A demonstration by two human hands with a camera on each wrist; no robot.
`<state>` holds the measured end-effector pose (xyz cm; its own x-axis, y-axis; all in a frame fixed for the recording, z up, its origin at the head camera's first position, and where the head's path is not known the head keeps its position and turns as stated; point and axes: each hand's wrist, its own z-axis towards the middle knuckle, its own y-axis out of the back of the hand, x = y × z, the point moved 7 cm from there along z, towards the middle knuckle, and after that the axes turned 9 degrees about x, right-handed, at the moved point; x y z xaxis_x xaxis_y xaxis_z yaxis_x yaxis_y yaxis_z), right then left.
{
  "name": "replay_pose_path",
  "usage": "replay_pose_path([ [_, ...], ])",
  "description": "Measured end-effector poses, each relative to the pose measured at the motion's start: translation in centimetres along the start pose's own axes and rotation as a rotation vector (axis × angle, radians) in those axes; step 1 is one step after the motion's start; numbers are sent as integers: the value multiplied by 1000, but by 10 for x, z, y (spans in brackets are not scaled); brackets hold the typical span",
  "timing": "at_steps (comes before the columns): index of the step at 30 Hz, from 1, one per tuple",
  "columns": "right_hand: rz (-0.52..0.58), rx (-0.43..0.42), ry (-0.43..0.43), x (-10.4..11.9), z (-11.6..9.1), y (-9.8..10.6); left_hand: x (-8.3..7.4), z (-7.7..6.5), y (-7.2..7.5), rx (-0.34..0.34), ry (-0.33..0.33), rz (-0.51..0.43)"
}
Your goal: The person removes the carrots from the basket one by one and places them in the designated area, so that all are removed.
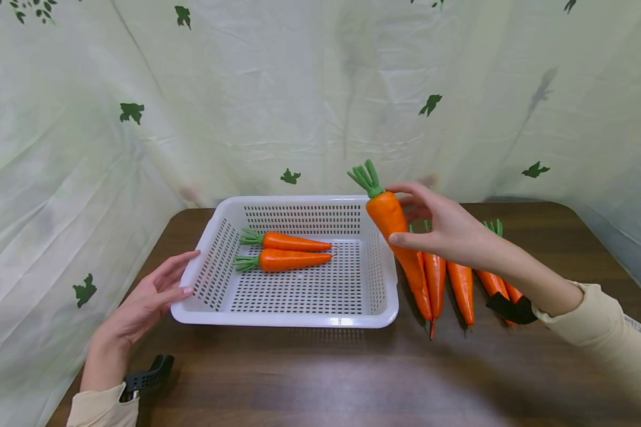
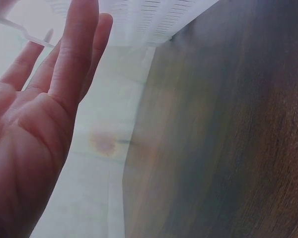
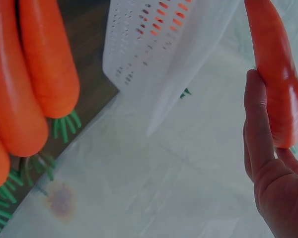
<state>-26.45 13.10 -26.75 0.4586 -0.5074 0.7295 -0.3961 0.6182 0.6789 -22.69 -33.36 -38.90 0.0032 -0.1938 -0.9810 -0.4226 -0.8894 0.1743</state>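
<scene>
My right hand (image 1: 432, 228) pinches an orange carrot (image 1: 387, 216) with a green top between thumb and fingers. It is lifted beside the right rim of a white perforated plastic basket (image 1: 310, 320), green top up and tip slanting down to the right. In the right wrist view the same carrot (image 3: 278, 64) lies across the fingers. Two carrots (image 1: 294, 260) lie side by side in the basket, tops to the left. At the basket's left rim is my left hand (image 1: 144, 302), its fingers fairly straight and thumb extended; the left wrist view shows the fingers (image 2: 72, 54) against the basket wall.
Several more carrots (image 1: 461, 293) lie in a row on the brown wooden table (image 1: 278, 379), right of the basket and partly under my right forearm. A pale curtain (image 1: 310, 107) with green leaf prints hangs behind the table and along its sides.
</scene>
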Motion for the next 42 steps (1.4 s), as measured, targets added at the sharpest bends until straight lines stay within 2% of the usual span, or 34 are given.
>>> replay_pose_path([
  [8, 7, -23, -50, -15, -22, 11, 1, 1, 1, -2, 1, 0],
  [21, -47, -65, -101, -41, -53, 26, 1, 2, 1, 5, -11, -3],
  [33, -203, -130, -230, -73, -94, 43, 3, 1, -1, 8, -8, -9],
  [42, -192, -185, -314, -105, -124, 54, 3, 2, 1, 7, -5, -9],
])
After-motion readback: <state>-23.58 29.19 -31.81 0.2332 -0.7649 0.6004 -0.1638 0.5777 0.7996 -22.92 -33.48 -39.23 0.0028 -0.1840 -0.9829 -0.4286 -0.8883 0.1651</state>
